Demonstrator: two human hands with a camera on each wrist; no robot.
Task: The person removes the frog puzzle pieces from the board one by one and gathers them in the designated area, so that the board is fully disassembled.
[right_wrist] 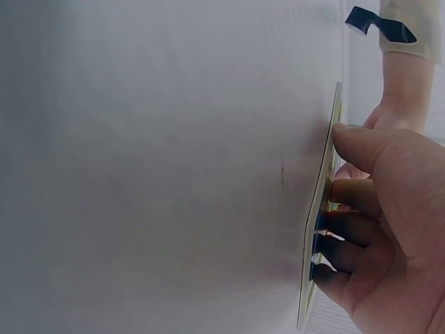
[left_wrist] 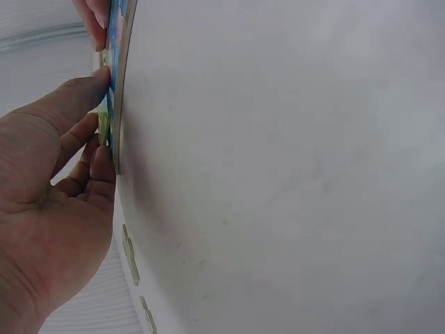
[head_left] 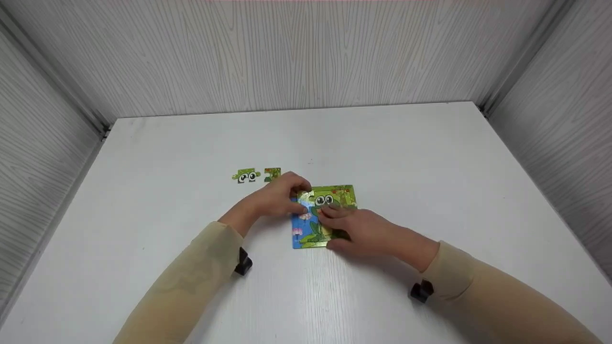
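A square frog jigsaw puzzle (head_left: pixel 311 236) in a shallow tray lies flat on the white table, showing a green frog with big eyes, pink flowers and a blue side. At its upper left corner my left hand (head_left: pixel 279 195) pinches a pale green puzzle piece (left_wrist: pixel 104 125) between thumb and fingers, level with the board. My right hand (head_left: pixel 366 231) rests its fingertips on the middle of the picture, covering part of the frog, with the thumb at the lower edge. In the right wrist view, the fingers (right_wrist: pixel 344 223) touch the top face of the board.
Two loose pieces lie on the table beyond the left hand: one with frog eyes (head_left: pixel 247 176) and one green and red piece (head_left: pixel 272 173), close to the left knuckles. Grey wood-grain panels (head_left: pixel 296 57) stand behind the table (head_left: pixel 430 157) and at both sides.
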